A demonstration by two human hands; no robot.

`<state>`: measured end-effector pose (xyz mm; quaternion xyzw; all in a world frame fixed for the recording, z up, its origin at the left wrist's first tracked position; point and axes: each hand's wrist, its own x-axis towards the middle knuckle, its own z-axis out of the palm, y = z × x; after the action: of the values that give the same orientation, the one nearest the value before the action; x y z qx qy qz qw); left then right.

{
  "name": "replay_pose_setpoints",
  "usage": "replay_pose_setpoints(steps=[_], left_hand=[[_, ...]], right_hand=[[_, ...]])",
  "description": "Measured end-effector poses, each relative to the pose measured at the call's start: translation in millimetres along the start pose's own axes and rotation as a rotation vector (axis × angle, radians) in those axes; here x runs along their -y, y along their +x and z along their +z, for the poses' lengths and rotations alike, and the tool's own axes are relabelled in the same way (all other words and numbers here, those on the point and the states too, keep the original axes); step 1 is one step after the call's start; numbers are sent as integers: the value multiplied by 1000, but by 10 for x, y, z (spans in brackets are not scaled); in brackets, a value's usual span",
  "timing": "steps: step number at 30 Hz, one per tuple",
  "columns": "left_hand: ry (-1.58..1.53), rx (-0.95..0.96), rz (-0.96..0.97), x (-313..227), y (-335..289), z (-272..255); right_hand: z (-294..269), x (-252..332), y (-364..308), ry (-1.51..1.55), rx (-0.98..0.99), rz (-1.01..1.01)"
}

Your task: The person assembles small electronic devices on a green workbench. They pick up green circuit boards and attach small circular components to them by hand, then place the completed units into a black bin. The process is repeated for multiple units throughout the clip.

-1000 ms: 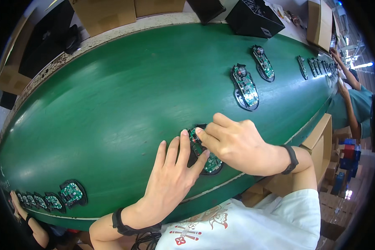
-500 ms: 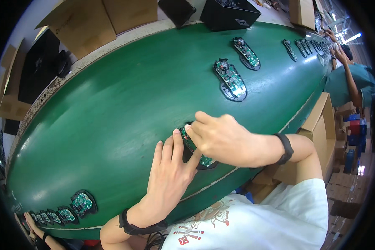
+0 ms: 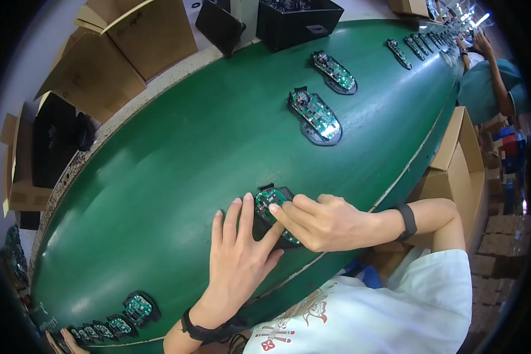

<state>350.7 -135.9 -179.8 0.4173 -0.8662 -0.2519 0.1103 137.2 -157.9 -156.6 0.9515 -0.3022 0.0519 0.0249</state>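
Observation:
On the green work surface in front of me lies a black plastic housing with a green circuit board [image 3: 271,196] in it. My left hand [image 3: 237,252] rests beside it, fingers stretched out and spread; the index fingertip meets its left edge and the thumb reaches its near end. Over the middle of the board, my right hand [image 3: 323,222] is closed in a pinch, fingertips down at the board. Whatever is between those fingertips, if anything, is hidden. Part of the housing's near half is covered by my hands.
Two similar housings with boards [image 3: 321,118] [image 3: 336,74] lie farther off. Several more stand in a row at far right and at near left [image 3: 138,308]. Black bin [image 3: 298,26] and cardboard boxes [image 3: 153,44] line the far edge. A person in teal [image 3: 487,88] works at far right.
My right hand has shifted toward me and off the board's far end, uncovering more of it. It stays pinched. My left hand remains beside the housing. The whole view has shifted a little.

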Motion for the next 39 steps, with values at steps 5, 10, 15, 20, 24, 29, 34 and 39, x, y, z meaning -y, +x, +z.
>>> replay_pose_setpoints(steps=[5, 10, 15, 20, 24, 29, 34, 39], left_hand=[[-20, 31, 6, 42, 32, -16], [36, 15, 2, 69, 57, -2], [240, -12, -60, -6, -105, -18], [340, 35, -70, -51, -180, 24], [302, -13, -95, -51, -183, 87], [214, -10, -114, -6, -148, 106], [160, -15, -111, 21, -117, 151], [134, -40, -96, 55, -113, 197]], right_hand=[[101, -79, 120, 112, 16, 104], [-43, -103, -26, 157, 42, 111], [-83, -221, -121, 340, 3, 278], [-22, -135, -263, 527, -6, 377], [45, -96, -273, 537, -10, 405], [116, -82, -233, 539, -34, 414], [123, -95, -236, 510, -32, 405], [111, -63, -286, 457, -50, 314]])
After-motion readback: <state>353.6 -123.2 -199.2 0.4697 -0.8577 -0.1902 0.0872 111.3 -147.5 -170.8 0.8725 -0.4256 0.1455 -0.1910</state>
